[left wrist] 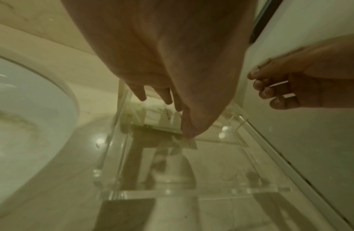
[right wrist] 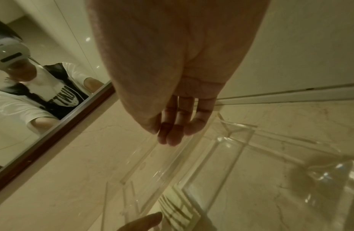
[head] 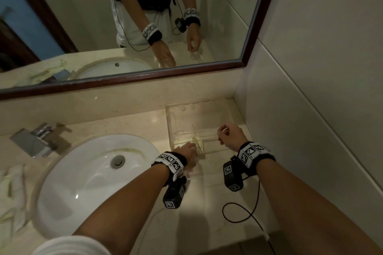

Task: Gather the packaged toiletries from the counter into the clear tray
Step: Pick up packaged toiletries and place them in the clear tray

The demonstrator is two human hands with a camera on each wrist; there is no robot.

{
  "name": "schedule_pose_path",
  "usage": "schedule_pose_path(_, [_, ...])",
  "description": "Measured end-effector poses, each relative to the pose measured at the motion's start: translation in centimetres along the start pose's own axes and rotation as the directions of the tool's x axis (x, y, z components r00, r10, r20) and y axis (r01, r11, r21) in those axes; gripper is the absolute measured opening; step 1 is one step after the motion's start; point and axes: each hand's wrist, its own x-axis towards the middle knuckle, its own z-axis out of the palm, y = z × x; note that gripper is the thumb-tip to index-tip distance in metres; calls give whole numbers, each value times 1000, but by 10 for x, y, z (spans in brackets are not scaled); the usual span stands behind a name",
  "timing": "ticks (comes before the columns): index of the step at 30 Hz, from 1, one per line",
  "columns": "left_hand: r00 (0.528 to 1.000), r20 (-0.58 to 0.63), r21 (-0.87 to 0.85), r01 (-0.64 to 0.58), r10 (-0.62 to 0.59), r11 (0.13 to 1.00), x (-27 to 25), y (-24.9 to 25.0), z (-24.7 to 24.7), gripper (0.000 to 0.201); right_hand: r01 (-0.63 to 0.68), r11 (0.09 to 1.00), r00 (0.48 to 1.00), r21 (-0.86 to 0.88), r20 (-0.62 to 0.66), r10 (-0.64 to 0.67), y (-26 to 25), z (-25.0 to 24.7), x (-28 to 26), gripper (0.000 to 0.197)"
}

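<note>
Your left hand (head: 187,149) reaches into the near left compartment of the clear tray (head: 207,109), which sits on the counter (head: 145,122) between the sink (head: 93,172) and the side wall. Its fingers (left wrist: 166,96) are straight and loosely spread, and the thumb tip touches a packaged toiletry (left wrist: 162,115), a pale flat packet standing in that compartment. The packet carries a greenish leafy print and some small dark lettering, too blurred to read. Your right hand (head: 230,133) hovers over the tray's right side. In the head and left wrist views its fingers (left wrist: 266,92) are curled with the thumb against the forefinger, yet whether they pinch anything you cannot tell. In the mirror (head: 244,62) your white shirt shows reversed dark letters, not legible. A chrome faucet (head: 35,138) stands left of the sink.
</note>
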Motion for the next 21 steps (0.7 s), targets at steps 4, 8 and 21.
schedule_pose_path(4, [997, -60, -93, 36, -41, 995, -16, -7, -19, 29, 52, 998, 999, -22, 19, -51, -17, 6, 2, 8])
schedule_pose_path(8, [991, -73, -115, 101, -110, 988, -38, -20, -39, 27, 117, 990, 992, -80, 61, -112, -39, 17, 4, 9])
schedule_pose_path(21, [927, -162, -227, 298, -337, 927, -150, -103, -88, 27, 363, 880, 917, -306, 283, -280, -137, 101, -16, 5])
